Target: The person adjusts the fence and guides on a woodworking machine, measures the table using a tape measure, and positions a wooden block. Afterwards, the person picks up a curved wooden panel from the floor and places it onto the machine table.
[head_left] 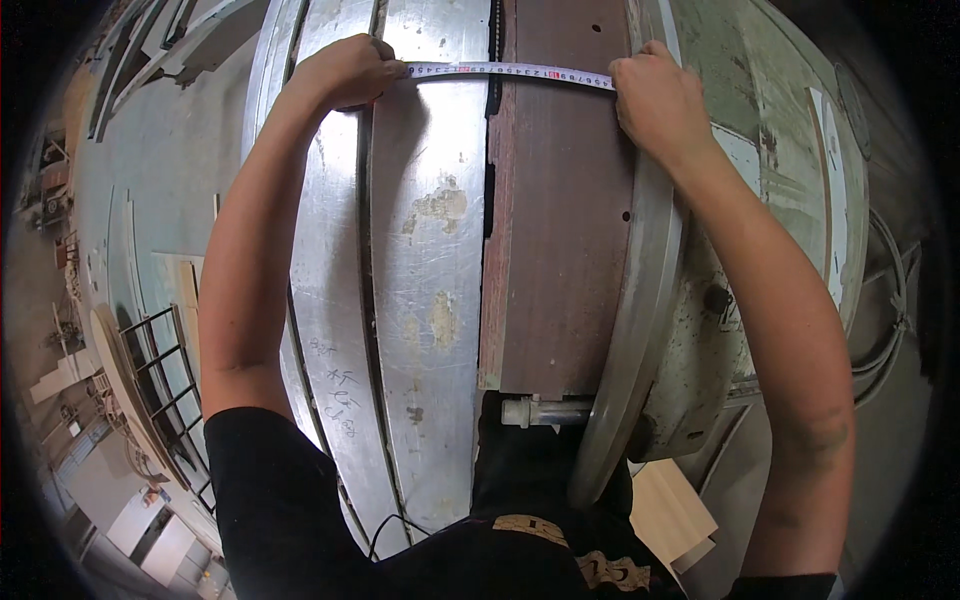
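Observation:
A white measuring tape [505,69] with black and red markings stretches sideways between my hands at the far part of the work surface. My left hand [352,72] is closed on its left end, knuckles up, above the slotted silver metal table [430,270]. My right hand [662,105] pinches the right end beside a metal rail [640,290]. Under the tape lie the silver table and a reddish-brown board [570,200]. A dark gap runs between these two. The tape's case is not plainly visible; my fingers cover both ends.
A green, scuffed machine body [750,60] stands to the right of the rail. Close to my body, a metal rod with a pale fitting [530,412] sticks out below the brown board. A black rack [160,370] is at left, and wood-coloured boards [670,510] lie low at right.

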